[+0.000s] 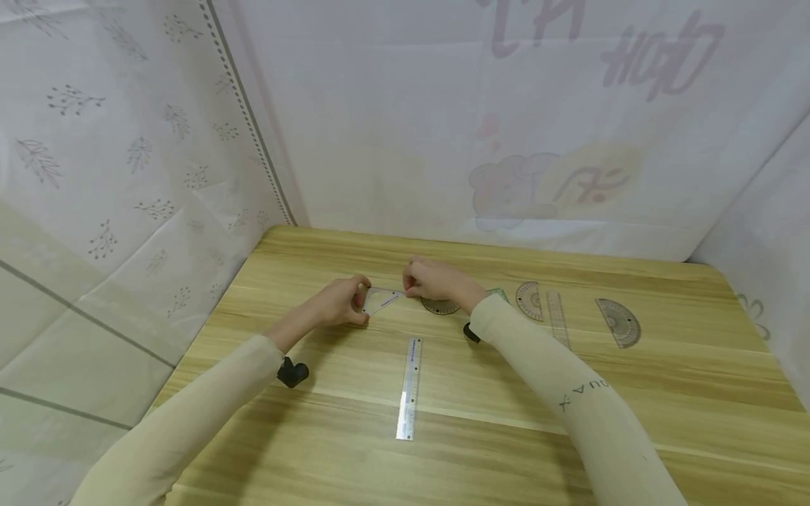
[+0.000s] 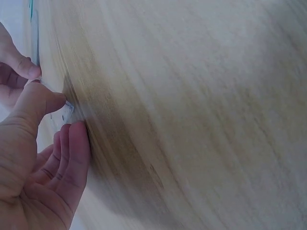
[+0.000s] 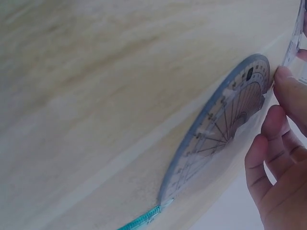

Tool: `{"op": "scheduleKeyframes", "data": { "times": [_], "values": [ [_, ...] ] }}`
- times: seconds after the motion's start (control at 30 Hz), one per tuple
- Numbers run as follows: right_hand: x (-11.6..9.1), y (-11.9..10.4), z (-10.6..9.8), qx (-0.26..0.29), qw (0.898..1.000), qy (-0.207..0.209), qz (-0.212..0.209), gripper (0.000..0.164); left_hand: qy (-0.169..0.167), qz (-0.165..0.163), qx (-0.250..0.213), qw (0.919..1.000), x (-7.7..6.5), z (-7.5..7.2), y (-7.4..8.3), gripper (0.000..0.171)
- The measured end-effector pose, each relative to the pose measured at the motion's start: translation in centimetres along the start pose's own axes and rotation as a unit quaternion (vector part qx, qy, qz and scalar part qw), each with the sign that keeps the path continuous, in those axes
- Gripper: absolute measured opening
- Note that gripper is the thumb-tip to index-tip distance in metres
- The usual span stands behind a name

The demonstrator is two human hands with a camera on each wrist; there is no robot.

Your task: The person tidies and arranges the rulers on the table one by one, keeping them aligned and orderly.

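Note:
A clear triangular set square (image 1: pixel 382 301) lies at the far part of the table, between both hands. My left hand (image 1: pixel 343 302) holds its left side, thumb at the near corner and fingers at the far one. At the pointed right end, my right hand (image 1: pixel 436 280) pinches the tip with thumb and finger. A dark, see-through protractor (image 1: pixel 440 307) sits just under the right hand; its curved edge shows in the right wrist view. Nearer to me, a clear ruler (image 1: pixel 409 390) lies lengthwise, touched by neither hand.
Right of the right wrist lie a green-edged piece (image 1: pixel 499 294), partly hidden by the arm, a second protractor (image 1: pixel 530 301), another clear ruler (image 1: pixel 558 320) and a third protractor (image 1: pixel 619 323). Printed cloth (image 1: pixel 392 126) hangs behind the wooden table (image 1: pixel 342 450).

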State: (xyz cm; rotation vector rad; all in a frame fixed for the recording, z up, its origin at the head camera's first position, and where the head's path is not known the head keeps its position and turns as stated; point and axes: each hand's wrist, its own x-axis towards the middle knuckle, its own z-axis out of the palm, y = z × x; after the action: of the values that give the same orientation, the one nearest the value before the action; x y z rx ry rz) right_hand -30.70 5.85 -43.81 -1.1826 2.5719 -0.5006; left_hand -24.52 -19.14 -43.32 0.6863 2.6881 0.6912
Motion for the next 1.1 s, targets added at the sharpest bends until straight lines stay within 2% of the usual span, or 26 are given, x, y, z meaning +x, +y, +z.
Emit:
{"op": "scheduleKeyframes", "data": {
  "times": [0.17, 0.4, 0.57, 0.77, 1.1],
  "values": [
    [0.2, -0.4, 0.1, -0.025, 1.000, 0.004, -0.008, 0.010, -0.005, 0.005, -0.024, 0.9997, -0.1, -0.1, -0.3, 0.066],
    [0.2, -0.9, 0.2, -0.049, 0.999, -0.007, -0.009, 0.011, -0.047, -0.006, -0.077, 0.9959, -0.3, -0.8, -0.6, 0.078],
    [0.1, -1.0, 0.2, -0.052, 0.998, -0.021, 0.002, 0.012, -0.060, 0.003, -0.070, 0.9957, -0.3, -1.0, -0.7, 0.079],
    [0.2, -1.0, 0.3, -0.051, 0.998, -0.024, -0.002, 0.012, -0.059, -0.014, -0.072, 0.9956, -0.2, -0.9, -0.5, 0.075],
    [0.6, -0.6, 0.4, 0.003, 1.000, -0.015, -0.015, 0.007, -0.049, -0.032, -0.051, 0.9970, 0.0, -0.8, 0.0, 0.070]
  ]
}}
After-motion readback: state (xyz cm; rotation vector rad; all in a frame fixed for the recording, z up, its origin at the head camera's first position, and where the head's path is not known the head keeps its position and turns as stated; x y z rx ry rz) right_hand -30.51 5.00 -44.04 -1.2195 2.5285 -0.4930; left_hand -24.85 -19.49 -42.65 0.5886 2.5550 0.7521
